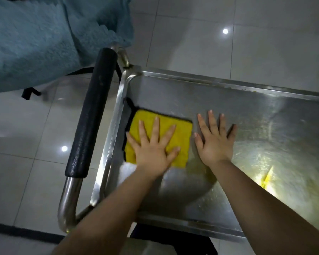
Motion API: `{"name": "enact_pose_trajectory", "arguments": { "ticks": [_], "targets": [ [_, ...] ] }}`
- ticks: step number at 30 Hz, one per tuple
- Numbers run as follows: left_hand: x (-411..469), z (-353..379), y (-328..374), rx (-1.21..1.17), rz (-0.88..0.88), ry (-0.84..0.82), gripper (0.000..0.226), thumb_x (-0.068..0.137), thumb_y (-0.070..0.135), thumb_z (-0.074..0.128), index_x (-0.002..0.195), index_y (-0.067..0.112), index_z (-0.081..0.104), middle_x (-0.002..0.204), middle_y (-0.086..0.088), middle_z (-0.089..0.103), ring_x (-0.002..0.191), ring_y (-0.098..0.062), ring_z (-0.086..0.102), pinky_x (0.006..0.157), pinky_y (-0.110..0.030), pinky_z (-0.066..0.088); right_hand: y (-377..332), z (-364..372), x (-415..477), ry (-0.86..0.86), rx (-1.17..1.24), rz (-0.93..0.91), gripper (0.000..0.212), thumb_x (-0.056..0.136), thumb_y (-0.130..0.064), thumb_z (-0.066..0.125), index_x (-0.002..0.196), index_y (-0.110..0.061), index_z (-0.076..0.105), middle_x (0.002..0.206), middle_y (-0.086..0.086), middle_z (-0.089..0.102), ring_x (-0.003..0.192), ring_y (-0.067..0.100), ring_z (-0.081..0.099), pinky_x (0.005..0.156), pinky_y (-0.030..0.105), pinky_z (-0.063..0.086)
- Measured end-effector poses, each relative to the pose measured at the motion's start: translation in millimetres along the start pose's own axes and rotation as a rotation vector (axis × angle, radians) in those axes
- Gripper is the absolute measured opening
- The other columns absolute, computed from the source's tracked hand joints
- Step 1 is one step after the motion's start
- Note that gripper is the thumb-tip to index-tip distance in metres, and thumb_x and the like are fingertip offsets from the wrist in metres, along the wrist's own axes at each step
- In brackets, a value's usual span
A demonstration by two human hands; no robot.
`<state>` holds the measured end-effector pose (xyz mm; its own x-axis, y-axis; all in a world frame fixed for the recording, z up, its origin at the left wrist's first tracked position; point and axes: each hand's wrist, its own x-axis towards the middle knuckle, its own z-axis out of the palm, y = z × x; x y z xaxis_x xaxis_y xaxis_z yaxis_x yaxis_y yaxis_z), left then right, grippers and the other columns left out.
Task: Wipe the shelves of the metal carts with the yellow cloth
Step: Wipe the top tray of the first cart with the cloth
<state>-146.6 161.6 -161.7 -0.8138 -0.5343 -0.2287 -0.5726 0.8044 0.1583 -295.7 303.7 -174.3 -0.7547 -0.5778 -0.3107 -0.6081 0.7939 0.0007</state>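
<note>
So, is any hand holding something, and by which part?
Nothing is gripped. The left hand presses flat on the middle of the cloth, fingers spread; the right hand lies flat on the bare shelf.

Cloth (pixel 182 137) on shelf (pixel 191 92); handle (pixel 92 111) left of shelf.

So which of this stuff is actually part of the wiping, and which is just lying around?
In the job: yellow cloth, left hand pressed flat on it, right hand flat on the cart shelf.
Just around: black handle grip, blue fluffy fabric, tiled floor.
</note>
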Motion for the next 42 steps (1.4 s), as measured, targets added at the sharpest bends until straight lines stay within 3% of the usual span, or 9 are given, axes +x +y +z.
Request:
{"name": "enact_pose_trajectory", "arguments": {
  "ticks": [3, 6, 11, 16, 21, 26, 32, 36, 42],
  "targets": [
    [119, -29, 17, -0.010, -0.099, -0.079, 0.071, 0.089, 0.078, 0.014, 0.150, 0.053, -0.009, 0.164, 0.000, -0.019, 0.144, -0.048, -0.021, 0.101, -0.080, -0.009, 1, 0, 1, 0.003, 0.000, 0.008, 0.060, 0.097, -0.059, 0.001, 0.153, -0.042, -0.012, 0.164, -0.006, -0.013, 0.150, 0.029, -0.016, 0.115, 0.065, -0.005],
    [148, -37, 21, 0.056, -0.038, -0.120, 0.070, 0.089, 0.078, 0.015, 0.150, 0.053, -0.008, 0.164, 0.001, -0.020, 0.144, -0.047, -0.020, 0.103, -0.079, -0.008, 2, 0, 1, 0.004, 0.026, 0.007, 0.059, 0.098, -0.059, 0.004, 0.153, -0.044, -0.012, 0.164, -0.007, -0.013, 0.149, 0.028, -0.018, 0.115, 0.064, -0.006],
    [-23, 6, 1, 0.019, 0.018, 0.011, 0.069, 0.090, 0.076, 0.021, 0.153, 0.049, 0.013, 0.166, -0.003, 0.002, 0.148, -0.047, -0.004, 0.106, -0.078, 0.002, 2, -4, -2, 0.006, 0.031, -0.023, 0.059, 0.099, -0.060, 0.006, 0.153, -0.042, -0.011, 0.164, -0.007, -0.013, 0.150, 0.028, -0.015, 0.114, 0.066, -0.005],
    [-172, 29, 5, 0.040, 0.003, -0.130, 0.071, 0.089, 0.076, 0.027, 0.152, 0.043, 0.027, 0.164, -0.009, 0.014, 0.146, -0.052, 0.006, 0.101, -0.082, 0.011, 1, -4, -6, 0.006, 0.029, -0.035, 0.060, 0.099, -0.060, 0.004, 0.153, -0.041, -0.012, 0.164, -0.006, -0.014, 0.150, 0.029, -0.016, 0.114, 0.065, -0.007],
    [-8, 6, 10, 0.007, -0.124, 0.009, 0.072, 0.087, 0.082, 0.015, 0.151, 0.054, -0.002, 0.165, -0.004, -0.011, 0.145, -0.050, -0.015, 0.101, -0.082, -0.006, 6, 0, -3, 0.032, 0.053, -0.028, 0.060, 0.099, -0.060, 0.007, 0.154, -0.042, -0.010, 0.164, -0.007, -0.012, 0.150, 0.029, -0.014, 0.115, 0.065, -0.007],
    [153, -36, 27, 0.017, -0.122, -0.106, 0.072, 0.085, 0.084, 0.014, 0.149, 0.057, -0.007, 0.163, 0.000, -0.020, 0.144, -0.048, -0.020, 0.100, -0.081, -0.008, 8, 2, 1, 0.043, 0.073, -0.006, 0.060, 0.099, -0.059, 0.015, 0.154, -0.044, -0.003, 0.164, -0.011, -0.009, 0.150, 0.026, -0.014, 0.115, 0.063, -0.009],
    [-25, 8, 15, 0.028, -0.023, -0.003, 0.073, 0.087, 0.081, 0.016, 0.152, 0.052, 0.005, 0.166, -0.004, -0.006, 0.147, -0.047, -0.010, 0.104, -0.079, 0.002, 4, -4, -6, 0.019, 0.064, -0.033, 0.059, 0.099, -0.059, 0.010, 0.154, -0.043, -0.007, 0.164, -0.009, -0.013, 0.150, 0.027, -0.015, 0.114, 0.065, -0.006],
    [-164, 30, 14, 0.023, -0.059, -0.111, 0.074, 0.088, 0.080, 0.023, 0.153, 0.044, 0.024, 0.164, -0.011, 0.012, 0.145, -0.055, 0.004, 0.099, -0.084, 0.012, 1, -4, -10, -0.004, 0.044, -0.047, 0.060, 0.099, -0.059, 0.008, 0.153, -0.042, -0.012, 0.163, -0.007, -0.016, 0.149, 0.029, -0.017, 0.114, 0.066, -0.005],
    [14, 0, 13, -0.056, -0.255, 0.004, 0.075, 0.082, 0.086, 0.010, 0.149, 0.056, -0.007, 0.164, -0.008, -0.017, 0.143, -0.053, -0.017, 0.098, -0.084, -0.007, 0, 4, -7, 0.024, 0.042, -0.035, 0.061, 0.098, -0.060, 0.008, 0.153, -0.042, -0.012, 0.163, -0.008, -0.014, 0.150, 0.029, -0.015, 0.114, 0.064, -0.008]
  ]
}}
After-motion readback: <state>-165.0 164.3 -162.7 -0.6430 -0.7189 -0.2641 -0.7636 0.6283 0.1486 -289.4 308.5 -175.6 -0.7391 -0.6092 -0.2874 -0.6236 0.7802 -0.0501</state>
